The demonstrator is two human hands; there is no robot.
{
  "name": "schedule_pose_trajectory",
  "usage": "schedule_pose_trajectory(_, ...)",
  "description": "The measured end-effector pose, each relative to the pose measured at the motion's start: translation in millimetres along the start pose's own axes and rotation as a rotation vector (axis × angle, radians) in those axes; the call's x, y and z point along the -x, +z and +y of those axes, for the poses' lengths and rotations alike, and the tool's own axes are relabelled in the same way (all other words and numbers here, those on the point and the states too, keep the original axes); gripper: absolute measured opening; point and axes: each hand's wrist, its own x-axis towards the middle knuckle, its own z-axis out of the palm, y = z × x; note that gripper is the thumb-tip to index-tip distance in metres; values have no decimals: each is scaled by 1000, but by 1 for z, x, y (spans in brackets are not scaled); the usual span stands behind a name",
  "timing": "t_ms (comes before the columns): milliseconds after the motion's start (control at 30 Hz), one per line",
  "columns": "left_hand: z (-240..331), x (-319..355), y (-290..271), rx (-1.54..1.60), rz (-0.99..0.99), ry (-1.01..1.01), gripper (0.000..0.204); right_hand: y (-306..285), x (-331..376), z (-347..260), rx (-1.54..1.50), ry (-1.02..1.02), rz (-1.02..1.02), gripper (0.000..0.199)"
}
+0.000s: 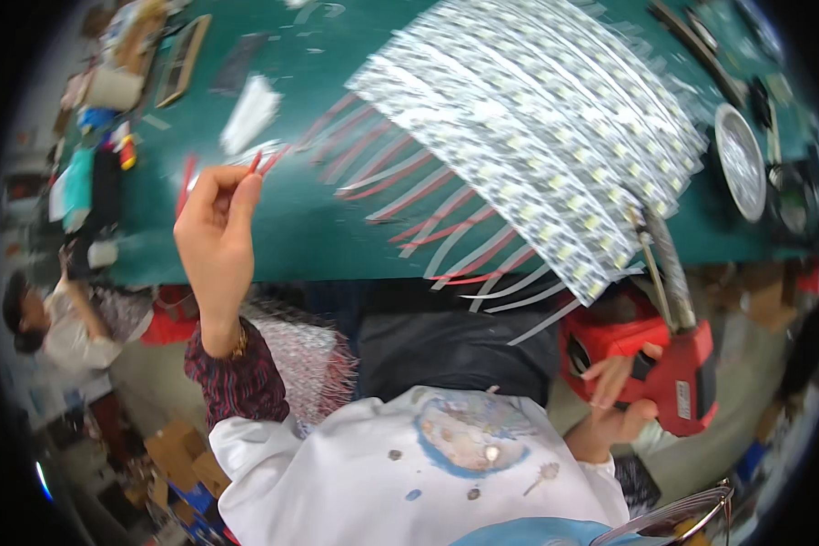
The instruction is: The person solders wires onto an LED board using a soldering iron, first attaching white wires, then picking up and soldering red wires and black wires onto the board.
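Observation:
My left hand (217, 227) is raised over the left part of the table, thumb and fingertips pinched on thin red wires (269, 162). Beyond it lies a blurred white bundle (251, 115). My right hand (614, 400) is wrapped round a red soldering gun (692, 382) at the table's near edge. Its long metal nozzle points away from me, the tip over the right end of a sheet of LED strips (537, 127). Red and white wire leads (455, 227) fan out from the sheet's near-left side, some hanging past the table edge.
A silver round dish (741, 162) stands right of the sheet. At the left edge are a teal bottle-like object (77, 189) and a wooden frame (184, 60). Another person (73, 318) sits at the left. A pile of wired strips (311, 369) hangs beside my left forearm.

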Motion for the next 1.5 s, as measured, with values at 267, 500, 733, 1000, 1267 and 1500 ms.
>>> schedule_pose_trajectory(267,49,13,93,749,-213,-75,9,-12,15,-2,34,22,64,85)
schedule_pose_trajectory(500,51,2,84,1015,115,146,20,-12,12,-2,69,70,106,84)
schedule_pose_trajectory(733,34,15,95,749,341,379,24,-15,11,2,-13,42,24,77)
schedule_pose_trajectory(1000,25,28,109,611,219,149,25,-11,11,2,12,39,38,78)
schedule_pose_trajectory(1267,22,29,97,800,8,-103,28,-5,10,-2,34,63,73,82)
schedule_pose_trajectory(1500,41,40,94,899,-156,-69,49,4,8,-2,23,34,97,82)
